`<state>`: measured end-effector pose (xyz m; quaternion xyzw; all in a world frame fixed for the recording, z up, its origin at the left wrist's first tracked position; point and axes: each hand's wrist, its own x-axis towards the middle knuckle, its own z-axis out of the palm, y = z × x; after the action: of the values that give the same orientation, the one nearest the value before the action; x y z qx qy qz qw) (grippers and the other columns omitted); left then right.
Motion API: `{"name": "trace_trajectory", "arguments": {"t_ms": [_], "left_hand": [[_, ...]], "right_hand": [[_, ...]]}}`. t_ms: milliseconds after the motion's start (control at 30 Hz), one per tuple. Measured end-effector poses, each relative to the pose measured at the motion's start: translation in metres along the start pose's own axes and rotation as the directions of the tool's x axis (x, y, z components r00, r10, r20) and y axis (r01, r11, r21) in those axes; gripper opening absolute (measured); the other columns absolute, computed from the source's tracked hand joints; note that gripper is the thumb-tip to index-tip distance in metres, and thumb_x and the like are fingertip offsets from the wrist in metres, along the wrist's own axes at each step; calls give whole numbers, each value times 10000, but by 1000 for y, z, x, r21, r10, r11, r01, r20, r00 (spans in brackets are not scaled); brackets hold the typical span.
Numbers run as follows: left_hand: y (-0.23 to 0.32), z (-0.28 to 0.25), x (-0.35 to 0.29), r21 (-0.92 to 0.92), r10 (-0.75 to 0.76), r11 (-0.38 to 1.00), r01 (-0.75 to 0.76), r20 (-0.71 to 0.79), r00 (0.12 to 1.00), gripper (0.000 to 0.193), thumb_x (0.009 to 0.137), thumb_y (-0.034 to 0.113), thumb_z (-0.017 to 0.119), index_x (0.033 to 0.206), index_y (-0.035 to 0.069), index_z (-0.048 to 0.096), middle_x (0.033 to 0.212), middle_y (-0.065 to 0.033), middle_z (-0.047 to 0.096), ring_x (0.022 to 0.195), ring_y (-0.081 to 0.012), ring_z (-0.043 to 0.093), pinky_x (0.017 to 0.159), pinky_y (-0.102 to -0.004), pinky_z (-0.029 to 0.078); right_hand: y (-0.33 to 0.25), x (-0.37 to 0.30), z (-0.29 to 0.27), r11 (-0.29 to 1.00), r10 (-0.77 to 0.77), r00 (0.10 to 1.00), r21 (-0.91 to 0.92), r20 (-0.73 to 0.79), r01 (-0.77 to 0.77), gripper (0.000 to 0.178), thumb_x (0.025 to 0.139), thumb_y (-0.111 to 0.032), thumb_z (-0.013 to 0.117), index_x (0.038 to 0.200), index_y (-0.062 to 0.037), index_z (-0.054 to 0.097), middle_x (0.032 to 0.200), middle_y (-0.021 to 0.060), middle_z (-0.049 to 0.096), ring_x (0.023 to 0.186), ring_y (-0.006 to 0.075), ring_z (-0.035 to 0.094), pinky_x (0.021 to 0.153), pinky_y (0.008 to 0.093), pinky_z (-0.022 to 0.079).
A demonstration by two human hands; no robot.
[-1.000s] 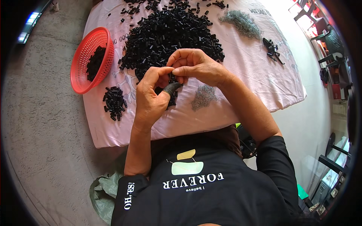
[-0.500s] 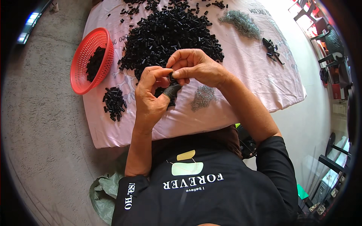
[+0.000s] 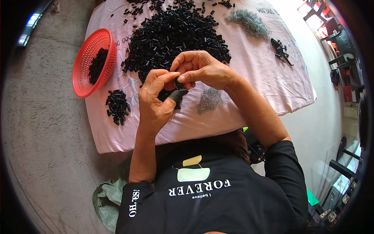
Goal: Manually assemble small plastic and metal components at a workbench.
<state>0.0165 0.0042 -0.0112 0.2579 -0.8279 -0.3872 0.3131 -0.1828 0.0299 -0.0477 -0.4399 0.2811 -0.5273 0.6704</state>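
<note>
My two hands meet over the near edge of a big heap of small black tubular pieces (image 3: 175,35). My right hand (image 3: 206,70) pinches a small black piece (image 3: 178,82) between thumb and fingers. My left hand (image 3: 156,97) is closed around the other side of that piece, its fingertips touching those of the right. A dark cover sits on the left thumb. The piece is mostly hidden by fingers, so its exact shape cannot be made out. Beside my right wrist lies a small pile of thin silvery metal bits (image 3: 210,100), perhaps springs.
A red plastic basket (image 3: 78,74) with dark contents tilts at the left table edge. Near it is a small pile of black pieces (image 3: 117,107). Farther right lie a larger silvery pile (image 3: 249,24) and some black parts (image 3: 281,50). A pale pink cloth (image 3: 265,87) covers the table.
My left thumb has shifted slightly down and away from the left fingertips. Both hands otherwise stay in nearly the same place.
</note>
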Motion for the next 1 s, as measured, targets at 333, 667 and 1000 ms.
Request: {"name": "trace_trajectory", "arguments": {"t_ms": [333, 667, 1000], "left_hand": [[7, 4, -1, 97, 80, 993, -72, -80, 994, 386, 692, -138, 651, 1050, 4, 681, 998, -81, 633, 804, -164, 668, 725, -266, 550], [5, 9, -4, 159, 145, 980, -118, -167, 975, 360, 693, -111, 658, 1030, 14, 686, 958, -82, 645, 760, -161, 657, 683, -269, 539], [2, 7, -5, 136, 118, 986, -92, -197, 973, 342, 702, -91, 665, 1029, 9, 679, 957, -84, 628, 734, -155, 619, 682, -268, 518]], "right_hand": [[1, -1, -2, 999, 9, 999, 52, 40, -11, 234, 841, -15, 719, 1052, -4, 618, 811, 56, 691, 623, 68, 610, 565, 193, 510], [-1, -2, -2, 998, 33, 997, 56, 68, -36, 236, 846, -40, 719, 1060, 8, 633, 799, 62, 695, 629, 100, 650, 607, 225, 552], [-1, -2, -1, 998, 19, 998, 55, 62, -22, 219, 878, -57, 691, 1081, 5, 635, 862, 85, 709, 663, 105, 663, 612, 232, 549]]}}
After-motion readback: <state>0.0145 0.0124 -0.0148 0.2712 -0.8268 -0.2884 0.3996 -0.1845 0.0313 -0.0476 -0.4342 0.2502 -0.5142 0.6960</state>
